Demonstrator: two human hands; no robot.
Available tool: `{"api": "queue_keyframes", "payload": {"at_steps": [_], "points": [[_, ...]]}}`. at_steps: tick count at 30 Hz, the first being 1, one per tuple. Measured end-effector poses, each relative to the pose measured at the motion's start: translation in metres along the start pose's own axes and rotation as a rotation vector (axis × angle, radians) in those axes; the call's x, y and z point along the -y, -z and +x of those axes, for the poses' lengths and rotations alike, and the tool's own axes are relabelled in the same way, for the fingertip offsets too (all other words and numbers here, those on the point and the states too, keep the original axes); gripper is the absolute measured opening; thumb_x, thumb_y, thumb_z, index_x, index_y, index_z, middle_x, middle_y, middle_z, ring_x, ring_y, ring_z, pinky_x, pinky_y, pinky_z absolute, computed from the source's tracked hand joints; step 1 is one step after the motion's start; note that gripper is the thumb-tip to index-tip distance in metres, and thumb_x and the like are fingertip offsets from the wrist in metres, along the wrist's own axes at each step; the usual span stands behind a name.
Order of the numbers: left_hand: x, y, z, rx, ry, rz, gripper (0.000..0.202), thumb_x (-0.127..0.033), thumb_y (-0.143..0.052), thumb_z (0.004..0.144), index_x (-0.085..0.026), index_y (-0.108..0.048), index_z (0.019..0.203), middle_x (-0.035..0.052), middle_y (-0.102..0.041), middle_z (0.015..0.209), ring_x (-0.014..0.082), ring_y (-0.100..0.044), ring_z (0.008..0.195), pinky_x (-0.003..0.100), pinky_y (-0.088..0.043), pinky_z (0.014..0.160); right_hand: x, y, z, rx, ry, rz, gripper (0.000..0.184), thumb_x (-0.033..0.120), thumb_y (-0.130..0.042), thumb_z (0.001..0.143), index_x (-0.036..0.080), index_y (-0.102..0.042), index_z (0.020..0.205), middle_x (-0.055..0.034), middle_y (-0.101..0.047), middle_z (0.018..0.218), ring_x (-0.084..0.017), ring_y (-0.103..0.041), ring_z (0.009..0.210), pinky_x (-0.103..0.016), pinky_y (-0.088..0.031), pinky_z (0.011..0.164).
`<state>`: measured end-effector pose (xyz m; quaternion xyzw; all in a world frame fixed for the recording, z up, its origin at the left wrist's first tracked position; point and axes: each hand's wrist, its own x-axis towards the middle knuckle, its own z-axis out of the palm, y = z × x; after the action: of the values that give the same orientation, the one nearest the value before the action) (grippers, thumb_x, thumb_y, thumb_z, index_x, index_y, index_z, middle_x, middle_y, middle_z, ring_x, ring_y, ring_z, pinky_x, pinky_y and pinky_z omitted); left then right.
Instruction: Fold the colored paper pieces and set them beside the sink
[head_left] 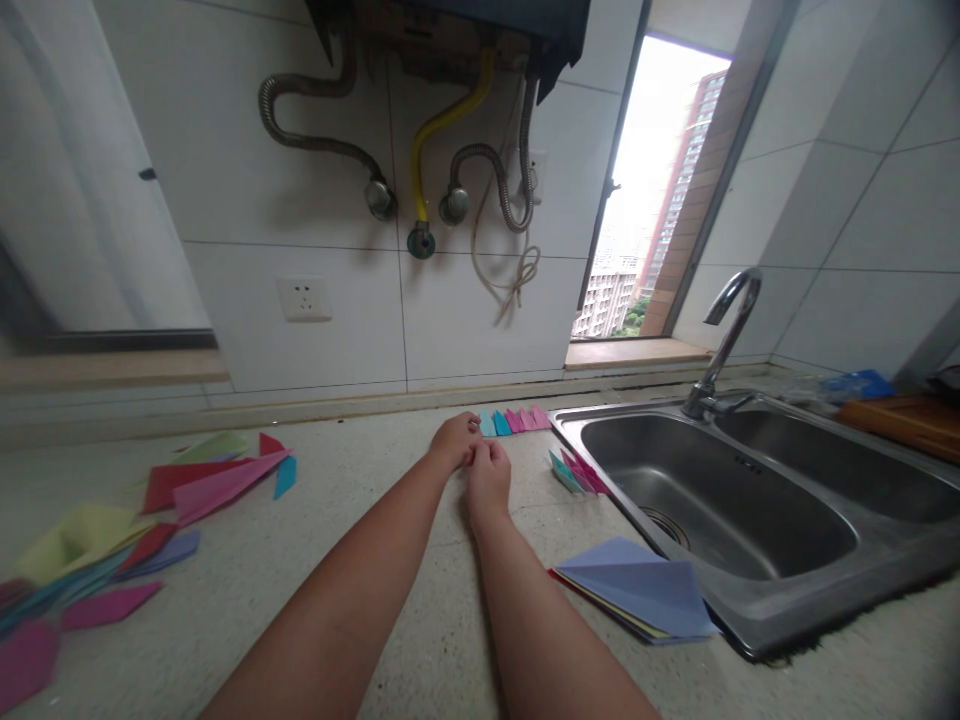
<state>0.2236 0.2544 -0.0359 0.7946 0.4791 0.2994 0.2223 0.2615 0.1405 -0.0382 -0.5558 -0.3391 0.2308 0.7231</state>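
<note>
My left hand (453,442) and my right hand (488,478) meet over the counter, fingers bent and drawn together. What lies between their fingertips is hidden. Just beyond them, touching or nearly touching my left fingers, a row of small folded papers begins with a pale blue piece (487,424). A darker blue piece (502,424) and several pink pieces (528,419) continue it toward the sink. Right of my hands, a small group of folded papers lies apart, with a teal one (564,473) and pink ones (586,474).
A steel double sink (652,545) with a faucet (726,330) occupies the right. Larger folded papers (637,590) lie by its front edge. Several loose coloured papers (225,485) spread over the left counter. Hoses (322,145) and a yellow pipe (416,150) run down the tiled wall.
</note>
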Motion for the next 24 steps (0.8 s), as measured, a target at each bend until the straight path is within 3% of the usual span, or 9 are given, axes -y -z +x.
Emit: {"api": "queue_keyframes", "payload": {"at_steps": [7, 12, 17, 24], "points": [[-0.001, 0.006, -0.006, -0.031, -0.036, 0.085, 0.03, -0.018, -0.054, 0.083, -0.019, -0.064, 0.112, 0.006, -0.072, 0.1, 0.0165, -0.065, 0.087, 0.024, -0.047, 0.073, 0.002, 0.0, 0.001, -0.003, -0.003, -0.025, 0.017, 0.03, -0.047, 0.077, 0.021, -0.056, 0.066, 0.0002, -0.059, 0.059, -0.017, -0.055, 0.059, -0.026, -0.039, 0.057], [-0.004, 0.014, -0.022, -0.03, -0.127, 0.173, 0.032, -0.016, -0.06, 0.078, -0.016, -0.064, 0.11, 0.0086, -0.07, 0.099, 0.0201, -0.062, 0.095, 0.028, -0.046, 0.083, 0.003, 0.001, 0.002, -0.022, 0.001, -0.009, 0.018, 0.031, -0.045, 0.076, 0.019, -0.058, 0.07, -0.0019, -0.062, 0.062, -0.018, -0.056, 0.063, -0.026, -0.042, 0.059], [0.001, 0.028, -0.05, -0.018, -0.229, 0.272, 0.021, -0.024, -0.058, 0.083, -0.015, -0.069, 0.098, 0.0135, -0.065, 0.105, 0.026, -0.056, 0.107, 0.035, -0.041, 0.095, 0.003, 0.002, 0.003, -0.03, 0.007, -0.037, 0.02, 0.03, -0.044, 0.075, 0.019, -0.06, 0.073, -0.0018, -0.061, 0.062, -0.018, -0.055, 0.062, -0.026, -0.042, 0.06], [0.021, 0.061, -0.108, 0.065, -0.385, 0.36, 0.034, -0.019, -0.051, 0.088, -0.018, -0.065, 0.118, 0.0095, -0.064, 0.121, 0.0221, -0.055, 0.11, 0.036, -0.038, 0.104, 0.006, 0.002, -0.001, -0.005, 0.023, -0.075, 0.021, 0.031, -0.045, 0.076, 0.018, -0.062, 0.074, -0.0004, -0.059, 0.061, -0.017, -0.052, 0.059, -0.026, -0.038, 0.059]]}}
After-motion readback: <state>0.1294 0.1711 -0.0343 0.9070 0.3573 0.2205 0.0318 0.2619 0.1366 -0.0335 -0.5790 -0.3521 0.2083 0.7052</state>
